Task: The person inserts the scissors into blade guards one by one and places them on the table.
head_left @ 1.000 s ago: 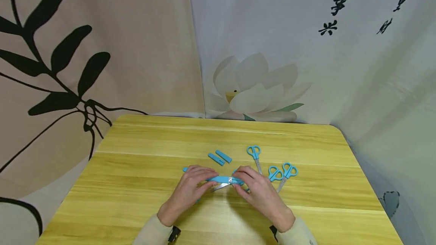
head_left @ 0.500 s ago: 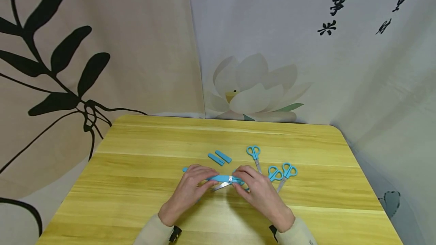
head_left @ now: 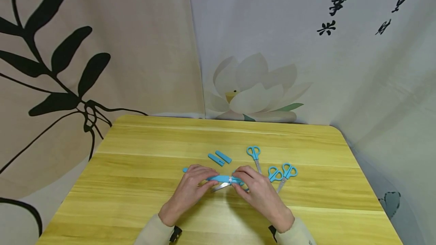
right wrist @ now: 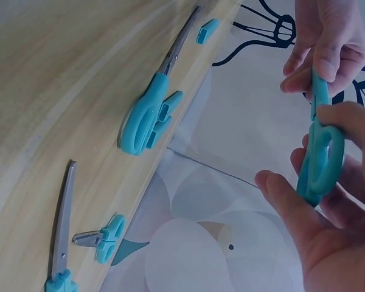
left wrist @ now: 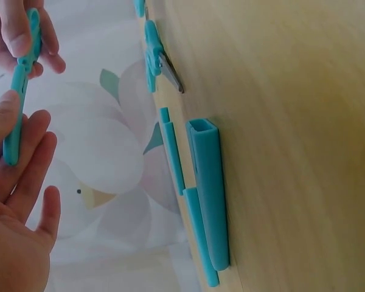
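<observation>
While pinching the blue scissors at lower centre of the frame between left hand and right hand, risking nicked fingertips from the exposed blade slipping sideways.

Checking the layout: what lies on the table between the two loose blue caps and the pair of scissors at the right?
In the head view, one single scissors lies between the caps and the pair.

Black brush-written Chinese characters are showing in columns on the grey backdrop cloth at the upper right, too small and cropped to read reliably; the scissors and table are bearing no legible markings.
</observation>
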Tool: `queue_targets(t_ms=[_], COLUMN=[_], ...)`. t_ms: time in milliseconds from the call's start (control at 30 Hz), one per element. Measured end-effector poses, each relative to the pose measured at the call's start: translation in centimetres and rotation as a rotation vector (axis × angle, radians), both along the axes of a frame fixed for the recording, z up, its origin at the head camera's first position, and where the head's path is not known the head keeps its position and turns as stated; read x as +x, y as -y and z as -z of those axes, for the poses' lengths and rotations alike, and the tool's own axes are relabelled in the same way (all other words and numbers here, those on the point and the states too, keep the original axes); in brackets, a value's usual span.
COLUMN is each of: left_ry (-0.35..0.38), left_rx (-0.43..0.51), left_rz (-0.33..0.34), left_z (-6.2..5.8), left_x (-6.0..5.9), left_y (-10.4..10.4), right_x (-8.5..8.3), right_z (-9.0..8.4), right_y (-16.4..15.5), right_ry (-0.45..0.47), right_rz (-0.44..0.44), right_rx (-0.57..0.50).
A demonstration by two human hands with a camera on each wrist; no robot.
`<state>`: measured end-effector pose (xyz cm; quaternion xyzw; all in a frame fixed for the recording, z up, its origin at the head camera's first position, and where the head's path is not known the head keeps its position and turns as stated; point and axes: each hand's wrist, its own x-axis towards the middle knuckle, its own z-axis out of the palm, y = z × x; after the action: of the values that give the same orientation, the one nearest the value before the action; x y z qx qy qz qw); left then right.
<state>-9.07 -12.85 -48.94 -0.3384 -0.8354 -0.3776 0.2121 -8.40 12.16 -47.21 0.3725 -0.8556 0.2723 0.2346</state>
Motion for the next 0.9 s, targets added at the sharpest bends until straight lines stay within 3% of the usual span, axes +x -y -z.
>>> queue_targets(t_ms=[900], left_ry=[0.0], left_rx=[0.006], left_rz=[-0.02], left_z=[0.03], left_x=[0.03], left_y=[-0.15], right_x=[0.05], right_z=[-0.14], right_y=[0.26], right_ry=[0.012], right_rz=[0.001], right_rx=[-0.01])
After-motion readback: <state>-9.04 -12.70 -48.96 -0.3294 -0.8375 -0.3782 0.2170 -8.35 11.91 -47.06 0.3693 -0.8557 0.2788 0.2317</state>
